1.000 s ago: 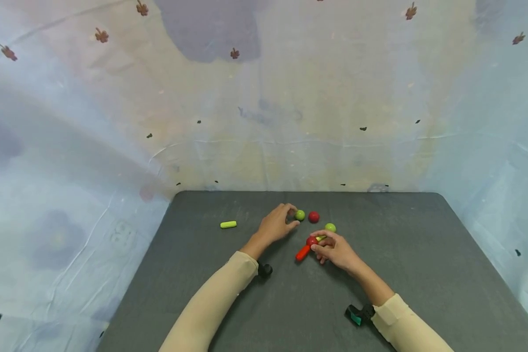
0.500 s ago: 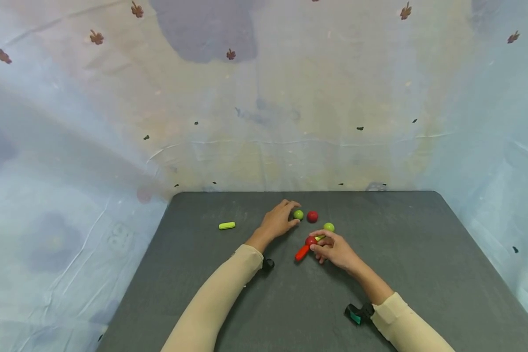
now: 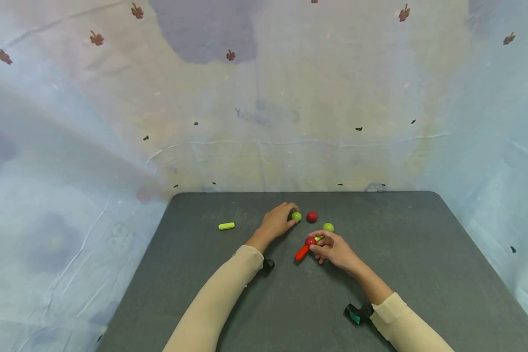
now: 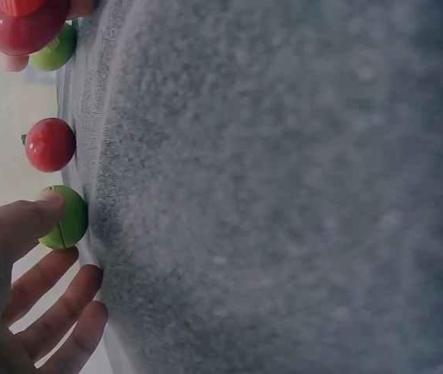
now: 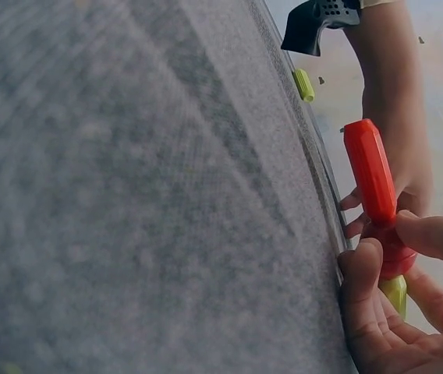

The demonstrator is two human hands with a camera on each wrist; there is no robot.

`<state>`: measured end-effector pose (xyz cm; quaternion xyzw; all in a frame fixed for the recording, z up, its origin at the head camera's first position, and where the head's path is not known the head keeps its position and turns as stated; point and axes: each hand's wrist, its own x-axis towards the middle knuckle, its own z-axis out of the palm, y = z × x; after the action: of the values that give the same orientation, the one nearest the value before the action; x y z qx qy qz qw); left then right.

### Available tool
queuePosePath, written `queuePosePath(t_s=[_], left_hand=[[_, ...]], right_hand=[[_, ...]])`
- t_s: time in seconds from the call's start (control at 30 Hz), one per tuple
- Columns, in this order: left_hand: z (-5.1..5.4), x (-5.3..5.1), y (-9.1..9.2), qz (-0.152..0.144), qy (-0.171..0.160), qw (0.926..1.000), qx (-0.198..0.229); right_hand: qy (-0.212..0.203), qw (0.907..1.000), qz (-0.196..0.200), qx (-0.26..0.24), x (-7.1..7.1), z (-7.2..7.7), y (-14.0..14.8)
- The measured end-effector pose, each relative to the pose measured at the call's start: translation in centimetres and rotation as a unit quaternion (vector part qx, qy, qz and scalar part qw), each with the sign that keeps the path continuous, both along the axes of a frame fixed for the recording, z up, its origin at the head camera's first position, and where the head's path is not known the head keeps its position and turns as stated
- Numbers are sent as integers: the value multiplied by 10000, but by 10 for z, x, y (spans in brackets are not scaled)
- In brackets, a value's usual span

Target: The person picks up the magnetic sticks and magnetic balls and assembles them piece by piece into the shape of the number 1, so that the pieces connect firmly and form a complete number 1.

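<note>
The left hand [image 3: 276, 223] holds the first green ball [image 4: 69, 222] between the thumb and a finger, and in the left wrist view its other fingers are spread below. This ball sits on the dark grey table [image 3: 290, 313], near its far edge. The right hand [image 3: 338, 252] pinches a red ball [image 5: 393, 260] with the fingertips, the thumb being on one side of it. An orange-red stick [image 5: 370, 171] extends from this ball toward the person, and a yellow-green stick [image 5: 395, 296] shows on its opposite side, partly hidden by the fingers. I cannot tell if this joined piece touches the table. A second red ball [image 3: 312, 217], with a small stem, lies just to the right of the first green ball. The second green ball [image 3: 328, 227] is just beyond the right hand's fingers. Well apart, at the left, lies a loose yellow stick [image 3: 226, 226]. Behind the table hangs a patterned sheet [image 3: 308, 98].
</note>
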<state>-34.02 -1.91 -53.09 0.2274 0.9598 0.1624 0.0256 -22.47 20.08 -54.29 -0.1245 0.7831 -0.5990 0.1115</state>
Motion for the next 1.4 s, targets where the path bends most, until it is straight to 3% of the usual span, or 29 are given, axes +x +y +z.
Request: queuePosePath(t_s=[0.33, 0.67, 1.0, 1.4], left_hand=[[-5, 12, -13, -92, -186, 9981, 586], [-3, 29, -29, -413, -648, 9883, 1316], [-3, 42, -47, -679, -931, 9800, 1620], [1, 62, -67, -697, -1081, 9806, 1476]], right_hand=[[102, 9999, -55, -7, 0, -1, 0], [73, 9999, -79, 24, -2, -3, 0], [2, 9998, -193, -5, -2, -3, -2], [51, 9994, -327, 33, -2, -1, -4]])
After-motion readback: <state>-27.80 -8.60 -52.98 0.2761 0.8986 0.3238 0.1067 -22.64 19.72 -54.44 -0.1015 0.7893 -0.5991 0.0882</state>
